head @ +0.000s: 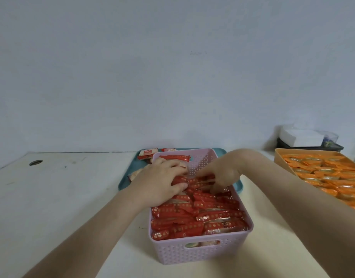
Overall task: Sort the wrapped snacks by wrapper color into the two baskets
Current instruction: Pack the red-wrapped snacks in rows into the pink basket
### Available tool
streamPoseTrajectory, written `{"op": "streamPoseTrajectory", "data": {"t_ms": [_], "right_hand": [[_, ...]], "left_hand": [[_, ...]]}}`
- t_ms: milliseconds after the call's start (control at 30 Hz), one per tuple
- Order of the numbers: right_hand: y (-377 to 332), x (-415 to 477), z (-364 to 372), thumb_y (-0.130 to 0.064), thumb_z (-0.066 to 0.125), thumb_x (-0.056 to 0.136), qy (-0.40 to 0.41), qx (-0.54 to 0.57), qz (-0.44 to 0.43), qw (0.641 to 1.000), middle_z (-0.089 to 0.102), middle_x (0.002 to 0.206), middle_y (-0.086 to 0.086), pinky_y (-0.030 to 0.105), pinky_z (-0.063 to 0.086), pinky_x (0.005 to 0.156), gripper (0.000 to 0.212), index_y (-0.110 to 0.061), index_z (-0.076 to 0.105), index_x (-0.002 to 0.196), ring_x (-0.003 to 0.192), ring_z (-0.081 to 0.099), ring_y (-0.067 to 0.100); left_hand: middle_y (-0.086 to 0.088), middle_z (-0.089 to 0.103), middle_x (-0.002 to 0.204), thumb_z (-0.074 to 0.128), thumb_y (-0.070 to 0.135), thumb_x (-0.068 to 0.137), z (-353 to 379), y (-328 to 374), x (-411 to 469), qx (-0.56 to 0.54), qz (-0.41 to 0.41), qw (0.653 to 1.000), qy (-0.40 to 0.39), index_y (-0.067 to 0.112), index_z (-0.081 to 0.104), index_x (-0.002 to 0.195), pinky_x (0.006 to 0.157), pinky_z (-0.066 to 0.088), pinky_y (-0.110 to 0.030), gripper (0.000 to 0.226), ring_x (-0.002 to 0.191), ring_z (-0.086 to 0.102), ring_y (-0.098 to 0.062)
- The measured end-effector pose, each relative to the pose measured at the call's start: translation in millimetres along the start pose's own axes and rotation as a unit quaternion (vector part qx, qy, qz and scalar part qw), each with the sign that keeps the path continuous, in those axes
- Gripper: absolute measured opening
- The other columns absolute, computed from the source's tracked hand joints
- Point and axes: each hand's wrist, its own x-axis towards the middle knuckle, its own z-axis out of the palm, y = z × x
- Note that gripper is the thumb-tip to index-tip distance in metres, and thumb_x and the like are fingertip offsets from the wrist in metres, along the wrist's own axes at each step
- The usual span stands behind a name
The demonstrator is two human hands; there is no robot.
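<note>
A pale purple basket (pixel 194 252) in the middle of the table is packed with several red-wrapped snacks (pixel 198 219). My left hand (pixel 160 181) reaches over its left wall and grips red snacks near the back of the pile. My right hand (pixel 220 175) is inside the basket beside it, its fingers pressing down into the red wrappers. At the right edge an orange basket (pixel 281 157) holds several orange-wrapped snacks (pixel 333 175). Behind the purple basket, loose pale and red-and-white snacks (pixel 147 153) lie on a teal tray (pixel 123 181).
The cream table (pixel 72 197) has a round cable hole (pixel 35 162) at the far left and meets a plain wall at the back. Behind the orange basket stand a dark box with white tissues (pixel 301 138) and a clear cup (pixel 331 138).
</note>
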Motion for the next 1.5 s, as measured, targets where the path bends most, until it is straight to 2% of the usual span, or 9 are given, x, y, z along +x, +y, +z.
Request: {"op": "streamPoseTrajectory", "data": {"t_ms": [200, 433, 633, 933, 1033, 1133, 1233, 1367, 1500], "right_hand": [[-2.7, -20.0, 15.8, -0.042, 0.058, 0.090, 0.154, 0.156, 0.005, 0.976, 0.056, 0.129, -0.008, 0.033, 0.040, 0.100, 0.048, -0.039, 0.041, 0.134, 0.113, 0.053, 0.014], [-16.2, 1.8, 54.8, -0.067, 0.020, 0.092, 0.357, 0.005, 0.082, 0.930, 0.070, 0.101, -0.005, 0.049, 0.028, 0.098, 0.048, -0.030, 0.049, 0.088, 0.100, 0.062, 0.019], [-20.3, 11.0, 61.3, -0.061, 0.021, 0.095, 0.419, 0.021, 0.107, 0.902, 0.070, 0.100, -0.002, 0.049, 0.027, 0.096, 0.041, -0.027, 0.043, 0.094, 0.098, 0.063, 0.022], [-21.1, 10.2, 57.6, -0.058, 0.016, 0.094, 0.434, 0.015, 0.085, 0.897, 0.063, 0.097, -0.007, 0.050, 0.020, 0.104, 0.053, -0.023, 0.056, 0.087, 0.105, 0.055, 0.014], [-29.4, 11.3, 32.0, -0.057, 0.015, 0.087, 0.445, 0.078, 0.100, 0.886, 0.067, 0.101, -0.004, 0.042, 0.031, 0.093, 0.051, -0.028, 0.056, 0.089, 0.105, 0.057, 0.021], [-31.1, 28.8, 7.9, -0.058, 0.033, 0.096, 0.346, 0.114, 0.077, 0.928, 0.069, 0.101, -0.005, 0.036, 0.041, 0.091, 0.031, -0.046, 0.057, 0.111, 0.104, 0.061, 0.019], [-27.2, 45.6, 2.7, -0.034, 0.049, 0.096, 0.276, 0.217, 0.043, 0.935, 0.063, 0.094, -0.004, 0.027, 0.040, 0.082, 0.021, -0.027, 0.055, 0.115, 0.099, 0.060, 0.016], [-25.8, 52.1, -6.0, -0.015, 0.044, 0.092, 0.226, 0.201, 0.025, 0.953, 0.067, 0.099, 0.001, 0.030, 0.045, 0.083, 0.018, -0.014, 0.061, 0.101, 0.095, 0.062, 0.020], [-14.0, 42.1, -40.5, -0.011, 0.046, 0.092, 0.221, 0.215, 0.012, 0.951, 0.072, 0.095, 0.005, 0.021, 0.051, 0.060, 0.019, -0.011, 0.065, 0.096, 0.089, 0.070, 0.021]], "left_hand": [[0.006, 0.054, 0.138, 0.035, 0.053, 0.097, -4.2, 8.1, -6.6, 0.047, -0.028, 0.998, 0.009, 0.035, 0.030, 0.144, 0.109, 0.031, -0.046, 0.051, 0.130, 0.039, -0.024], [0.012, 0.059, 0.126, 0.015, 0.060, 0.089, 5.6, -3.3, 10.3, 0.071, 0.002, 0.997, -0.035, 0.041, 0.047, 0.119, 0.109, 0.027, -0.043, 0.047, 0.116, 0.042, -0.020], [0.010, 0.064, 0.124, 0.023, 0.055, 0.096, -3.8, 6.4, 5.6, 0.102, -0.024, 0.995, 0.000, 0.043, 0.045, 0.124, 0.100, 0.031, -0.043, 0.038, 0.111, 0.058, -0.020], [0.005, 0.052, 0.125, 0.020, 0.058, 0.096, -2.9, 2.4, 3.5, 0.105, -0.053, 0.993, -0.009, 0.041, 0.051, 0.132, 0.107, 0.026, -0.045, 0.051, 0.126, 0.037, -0.018], [0.007, 0.046, 0.108, 0.032, 0.044, 0.101, 2.6, -4.6, 5.8, -0.010, -0.064, 0.994, 0.083, 0.036, 0.058, 0.127, 0.103, 0.030, -0.037, 0.038, 0.117, 0.037, -0.015], [0.004, 0.047, 0.120, 0.046, 0.023, 0.097, 6.3, -15.1, 7.2, -0.113, -0.098, 0.965, 0.214, 0.030, 0.055, 0.132, 0.102, 0.033, -0.029, 0.037, 0.116, 0.035, -0.013], [0.004, 0.047, 0.135, 0.048, 0.020, 0.096, 4.1, -28.8, 6.9, -0.213, -0.164, 0.940, 0.211, 0.025, 0.049, 0.136, 0.104, 0.033, -0.025, 0.040, 0.120, 0.042, -0.010], [0.013, 0.065, 0.118, 0.049, 0.030, 0.099, 6.9, -50.2, 3.0, -0.381, -0.151, 0.905, 0.114, 0.035, 0.056, 0.125, 0.095, 0.052, -0.041, 0.027, 0.107, 0.063, -0.007], [0.012, 0.067, 0.116, 0.053, 0.020, 0.097, 2.0, -81.4, 5.1, -0.315, -0.156, 0.920, 0.172, 0.032, 0.062, 0.119, 0.086, 0.047, -0.016, 0.027, 0.103, 0.061, -0.004]]}}
